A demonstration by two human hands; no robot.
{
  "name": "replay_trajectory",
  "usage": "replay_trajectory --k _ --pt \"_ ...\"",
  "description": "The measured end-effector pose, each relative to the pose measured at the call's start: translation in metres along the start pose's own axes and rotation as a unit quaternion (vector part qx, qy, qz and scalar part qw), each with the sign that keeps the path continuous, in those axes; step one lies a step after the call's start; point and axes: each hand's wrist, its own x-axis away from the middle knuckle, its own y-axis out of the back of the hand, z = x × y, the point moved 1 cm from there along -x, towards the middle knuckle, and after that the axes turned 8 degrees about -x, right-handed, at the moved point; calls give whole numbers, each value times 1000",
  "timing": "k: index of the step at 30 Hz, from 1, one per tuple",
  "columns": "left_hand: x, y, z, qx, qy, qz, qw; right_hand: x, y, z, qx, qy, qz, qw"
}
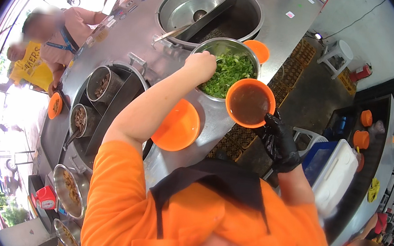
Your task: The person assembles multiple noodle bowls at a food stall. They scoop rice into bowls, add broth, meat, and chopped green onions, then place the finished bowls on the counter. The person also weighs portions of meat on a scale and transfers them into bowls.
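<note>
My bare left hand (pixel 201 67) is at the near left rim of a steel mixing bowl (pixel 254 64) full of chopped green herbs (pixel 232 68). Its fingers are curled closed; whatever they hold is hidden. In a black glove, my right hand (pixel 276 143) grips an orange bowl (pixel 274 95) by its right side. Brown broth (pixel 249 104) fills that bowl, which hangs over the counter edge beside the greens. Under my left forearm an orange bowl (pixel 177 125) rests on the counter, and another orange bowl (pixel 257 50) stands behind the greens.
A large divided pot (pixel 163 10) with a ladle (pixel 170 34) is sunk into the steel counter (pixel 129 32). On the left, steel pots (pixel 100 83) hold meat. People (pixel 72 26) stand across the counter. Behind my right side are a cooler (pixel 330 172) and a white stool (pixel 338 54).
</note>
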Motion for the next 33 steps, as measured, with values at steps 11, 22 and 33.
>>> replay_trajectory --k 11,22,33 --pt "28 40 -19 20 -55 29 998 -45 34 21 -50 22 -1 999" --pt "11 23 3 -39 33 10 999 -58 29 17 -64 29 -6 997" --pt "-16 1 -2 246 107 44 962 -69 52 15 -83 26 -38 996"
